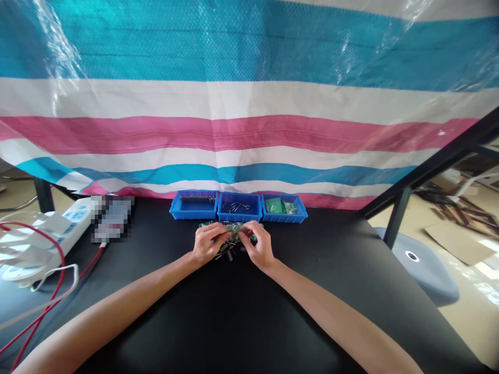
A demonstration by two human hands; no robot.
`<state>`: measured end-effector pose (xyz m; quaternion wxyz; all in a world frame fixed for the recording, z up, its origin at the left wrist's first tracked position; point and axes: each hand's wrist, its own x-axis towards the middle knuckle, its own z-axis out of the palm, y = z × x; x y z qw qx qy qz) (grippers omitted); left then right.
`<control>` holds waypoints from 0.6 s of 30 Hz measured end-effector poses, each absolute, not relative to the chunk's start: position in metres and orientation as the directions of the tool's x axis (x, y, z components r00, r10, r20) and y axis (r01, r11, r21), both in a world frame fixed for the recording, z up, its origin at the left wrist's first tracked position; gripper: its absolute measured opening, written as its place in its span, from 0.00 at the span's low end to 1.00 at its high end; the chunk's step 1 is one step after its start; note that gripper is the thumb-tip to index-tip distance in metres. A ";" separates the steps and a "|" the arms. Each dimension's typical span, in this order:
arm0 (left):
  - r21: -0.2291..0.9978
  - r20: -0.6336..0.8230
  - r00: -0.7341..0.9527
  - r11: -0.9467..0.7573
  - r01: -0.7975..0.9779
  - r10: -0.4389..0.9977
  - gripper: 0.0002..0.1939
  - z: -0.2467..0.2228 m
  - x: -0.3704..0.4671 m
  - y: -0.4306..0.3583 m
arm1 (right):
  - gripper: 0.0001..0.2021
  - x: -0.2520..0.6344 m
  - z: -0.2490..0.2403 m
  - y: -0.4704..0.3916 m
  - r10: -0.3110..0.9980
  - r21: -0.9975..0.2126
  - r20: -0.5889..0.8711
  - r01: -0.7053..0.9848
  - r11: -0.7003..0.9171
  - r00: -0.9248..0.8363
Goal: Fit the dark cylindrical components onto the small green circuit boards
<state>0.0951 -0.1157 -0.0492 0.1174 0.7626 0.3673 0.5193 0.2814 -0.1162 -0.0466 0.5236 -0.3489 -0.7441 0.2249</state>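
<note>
Black table (234, 322), striped sheet (249, 98) behind. Frame centre: left hand (207, 242) and right hand (259, 245) together pinch a small greenish item (235, 228), probably light and fragile, best gripped by opposite edges.

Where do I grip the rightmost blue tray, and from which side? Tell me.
Probably grip the rightmost blue tray by its raised right wall, from the right: the middle tray crowds its left side and the striped sheet hangs behind.
</note>
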 end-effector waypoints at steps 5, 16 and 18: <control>0.577 0.710 0.152 -0.691 0.434 0.688 0.04 -0.049 0.095 -0.118 | 0.03 0.281 -0.047 -0.115 0.766 -0.715 0.593 0.274 0.643 -0.250; 0.463 0.740 0.173 -0.678 0.571 0.650 0.05 -0.047 0.094 -0.112 | 0.04 0.279 -0.053 -0.112 0.809 -0.741 0.529 0.325 0.588 -0.257; 0.523 0.706 0.152 -0.654 0.546 0.692 0.08 -0.046 0.095 -0.112 | 0.04 0.279 -0.053 -0.112 0.816 -0.749 0.534 0.324 0.578 -0.221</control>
